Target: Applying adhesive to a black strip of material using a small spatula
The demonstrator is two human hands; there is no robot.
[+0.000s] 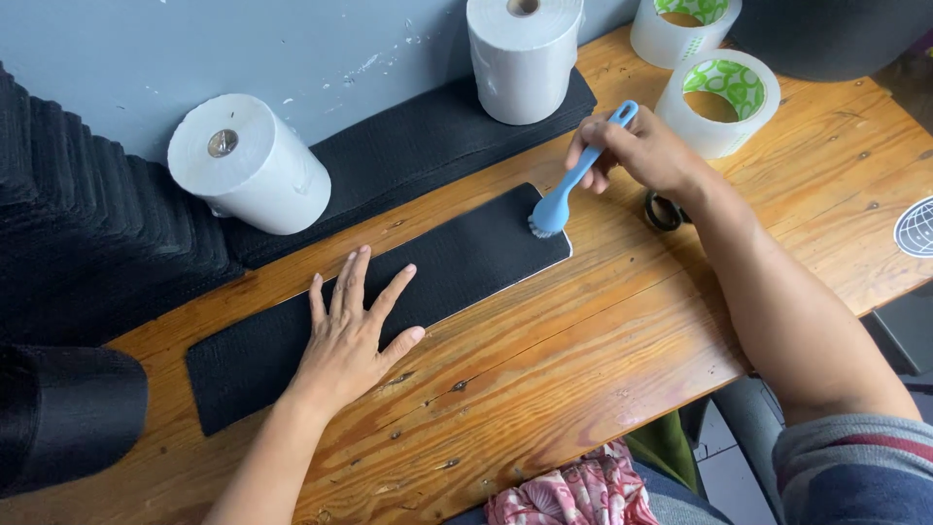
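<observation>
We see a long black strip lying flat and slantwise on the wooden bench, running from the lower left up toward the middle. The left hand lies on it with fingers spread wide, palm pressed down near the strip's left half, the thumb reaching over the lower edge onto the wood. The right hand is closed around the handle of a light blue brush, whose bristle end touches the strip's upper right corner.

Around the work, a white paper roll lies tipped on its side at the left, resting against a dark stack of black strips that fills the left edge of the view. A second white roll stands upright at the back, on another black pad that runs along the grey-blue wall. Two rolls of clear tape with green-patterned cores sit just beyond the right hand, one behind the other (the farther one is cut off by the top of the view). A small black ring-shaped thing peeks from under the right wrist; we cannot tell what it is. A round sticker shows at the bench's right edge, and a black rounded object sits at the lower left. Pink patterned cloth lies below the bench's near edge.
</observation>
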